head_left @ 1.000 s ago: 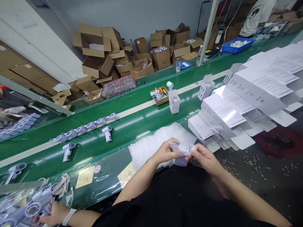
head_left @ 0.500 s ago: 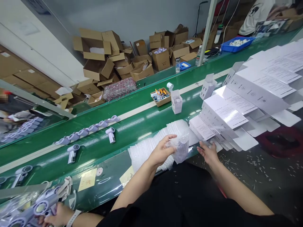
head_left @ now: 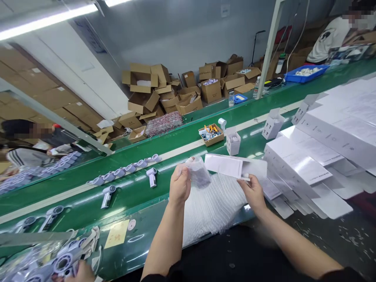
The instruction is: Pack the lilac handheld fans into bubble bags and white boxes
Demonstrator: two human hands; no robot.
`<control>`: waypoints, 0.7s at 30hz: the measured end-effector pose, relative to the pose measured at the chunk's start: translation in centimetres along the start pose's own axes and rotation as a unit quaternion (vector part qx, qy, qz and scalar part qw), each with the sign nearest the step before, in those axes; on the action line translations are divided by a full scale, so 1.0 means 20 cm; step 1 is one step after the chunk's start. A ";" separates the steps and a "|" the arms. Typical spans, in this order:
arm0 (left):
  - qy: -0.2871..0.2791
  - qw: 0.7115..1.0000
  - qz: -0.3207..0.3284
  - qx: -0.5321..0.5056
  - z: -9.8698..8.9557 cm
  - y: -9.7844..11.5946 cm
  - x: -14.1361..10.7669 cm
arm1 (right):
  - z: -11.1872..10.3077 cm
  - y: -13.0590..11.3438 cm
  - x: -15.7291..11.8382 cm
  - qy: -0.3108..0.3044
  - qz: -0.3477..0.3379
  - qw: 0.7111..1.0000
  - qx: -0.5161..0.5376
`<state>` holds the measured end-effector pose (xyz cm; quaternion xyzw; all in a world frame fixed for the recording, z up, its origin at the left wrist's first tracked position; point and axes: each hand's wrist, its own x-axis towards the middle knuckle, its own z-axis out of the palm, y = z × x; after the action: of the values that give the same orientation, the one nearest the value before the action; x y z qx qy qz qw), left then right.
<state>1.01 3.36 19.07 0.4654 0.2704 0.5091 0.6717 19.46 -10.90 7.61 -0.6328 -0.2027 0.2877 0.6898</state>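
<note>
My left hand (head_left: 179, 186) is closed on a clear bubble-wrap bag (head_left: 200, 175) with something pale purple inside, its shape blurred by the wrap. Across from it, my right hand (head_left: 253, 194) grips a white carton (head_left: 223, 164) by its end, fingers at the flap. The carton lies on its side in the air, flap end toward my right hand, and its left end is close to the bag. Beneath both hands spreads a stack of bubble-wrap bags (head_left: 214, 203) on the bench edge.
Flat white cartons (head_left: 305, 152) are piled on the right. Handheld fans (head_left: 108, 196) lie along the green conveyor (head_left: 173, 184). Two upright cartons (head_left: 233, 144) and a parts box (head_left: 210, 135) stand beyond. Another person's hand (head_left: 80, 272) touches fans at lower left.
My right hand has taken a white carton from the pile and brought it leftward and up. My left hand has lifted the bubble-wrap bag left, off the stack. The view has tilted upward.
</note>
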 end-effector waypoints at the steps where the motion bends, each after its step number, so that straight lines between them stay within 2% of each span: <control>1: 0.038 0.999 0.007 -0.022 -0.01 0.00 0.06 | 0.05 -0.02 0.11 -0.022 -0.056 0.996 -0.071; 4: 0.185 0.979 0.029 -0.086 -0.03 -0.04 0.23 | 0.23 -0.04 0.44 -0.087 -0.221 0.937 -0.255; 6: 0.266 0.956 0.029 -0.125 -0.05 -0.09 0.35 | 0.35 -0.02 0.62 -0.150 -0.266 0.904 -0.301; 7: 0.287 0.948 0.019 -0.138 -0.05 -0.11 0.41 | 0.40 0.01 0.70 -0.182 -0.274 0.894 -0.304; 11: 0.284 0.947 -0.026 -0.146 0.00 -0.26 0.66 | 0.53 0.14 0.90 -0.263 -0.276 0.877 -0.292; 16: 0.288 0.949 -0.012 -0.128 0.08 -0.48 0.96 | 0.57 0.28 0.99 -0.297 -0.257 0.875 -0.284; 19: 0.296 0.948 -0.005 -0.116 0.06 -0.56 0.98 | 0.57 0.29 1.01 -0.273 -0.238 0.893 -0.269; 21: 0.265 0.959 -0.008 -0.100 0.03 -0.58 0.92 | 0.58 0.29 1.02 -0.253 -0.222 0.905 -0.261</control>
<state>12.70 19.89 10.82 0.2421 0.3895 0.6334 0.6232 26.57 11.32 1.52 -0.6346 -0.5735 0.2146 0.4715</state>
